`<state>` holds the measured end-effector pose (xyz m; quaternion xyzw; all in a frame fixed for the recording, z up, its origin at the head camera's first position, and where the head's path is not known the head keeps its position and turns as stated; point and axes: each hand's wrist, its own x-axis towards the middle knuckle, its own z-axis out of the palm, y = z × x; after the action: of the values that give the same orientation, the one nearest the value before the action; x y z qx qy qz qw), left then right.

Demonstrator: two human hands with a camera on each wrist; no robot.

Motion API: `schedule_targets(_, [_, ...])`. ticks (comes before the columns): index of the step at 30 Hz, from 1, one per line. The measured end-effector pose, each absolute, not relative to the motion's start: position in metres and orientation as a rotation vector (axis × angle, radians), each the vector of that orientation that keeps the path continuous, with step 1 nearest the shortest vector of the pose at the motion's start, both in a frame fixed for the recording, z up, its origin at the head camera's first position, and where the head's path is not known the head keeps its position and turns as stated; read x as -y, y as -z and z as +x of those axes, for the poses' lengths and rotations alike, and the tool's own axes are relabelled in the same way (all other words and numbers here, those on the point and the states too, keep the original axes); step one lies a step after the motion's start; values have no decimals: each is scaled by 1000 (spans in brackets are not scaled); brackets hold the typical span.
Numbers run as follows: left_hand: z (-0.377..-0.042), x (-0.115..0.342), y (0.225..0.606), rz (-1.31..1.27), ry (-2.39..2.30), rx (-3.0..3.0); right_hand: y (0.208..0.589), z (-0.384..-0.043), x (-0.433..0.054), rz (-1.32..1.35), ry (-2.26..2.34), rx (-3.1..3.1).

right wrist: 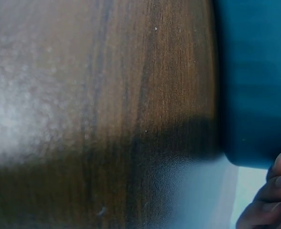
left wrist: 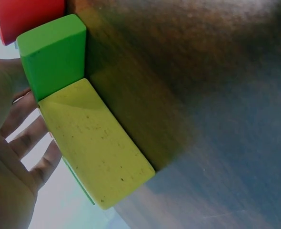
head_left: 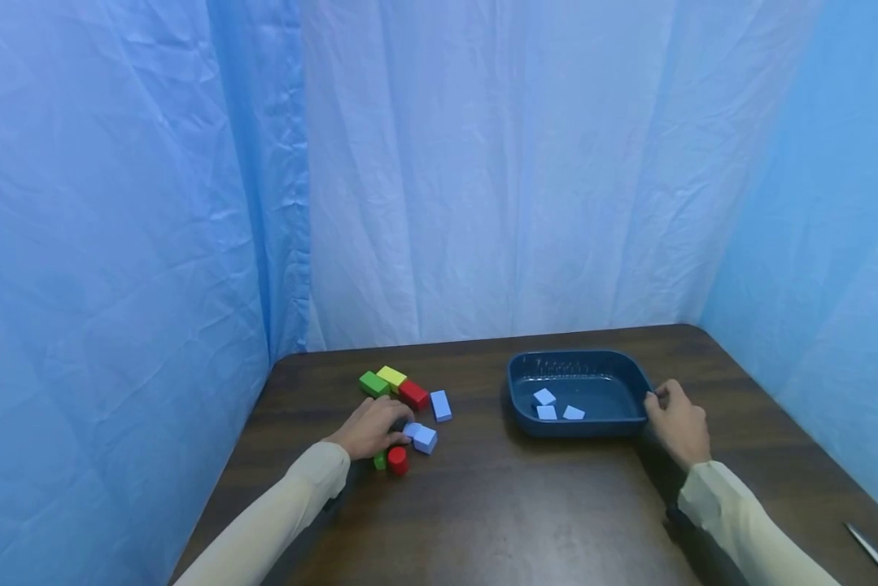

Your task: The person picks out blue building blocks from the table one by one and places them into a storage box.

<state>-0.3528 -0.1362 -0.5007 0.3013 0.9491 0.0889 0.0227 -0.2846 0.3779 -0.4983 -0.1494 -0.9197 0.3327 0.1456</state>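
Note:
Over a group of coloured blocks, my left hand (head_left: 373, 425) has its thumb and fingers curled about a small light-blue block (head_left: 412, 429). Another light-blue block (head_left: 425, 440) touches that one on the right. A red cylinder (head_left: 398, 461) and a partly hidden green block (head_left: 380, 461) lie by the thumb. In the left wrist view, a green block (left wrist: 57, 57) and a yellow block (left wrist: 95, 143) cover part of the fingers. My right hand (head_left: 680, 425) grips the right rim of a dark blue tray (head_left: 578, 427), which holds three light-blue blocks (head_left: 546, 413).
Beyond the left hand lie a green block (head_left: 374, 383), a yellow block (head_left: 392, 377), a red block (head_left: 412, 395) and a light-blue block (head_left: 441, 405). A thin pale pointed object (head_left: 874, 553) is at the table's right edge. Blue curtains (head_left: 482, 163) stand around the wooden table (head_left: 526, 505).

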Motion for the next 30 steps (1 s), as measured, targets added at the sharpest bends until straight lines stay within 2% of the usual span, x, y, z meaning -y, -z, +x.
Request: schedule_targets(30, [-349,138,485,793,-300,-3022,500,-286,-379,-414,-973,2648])
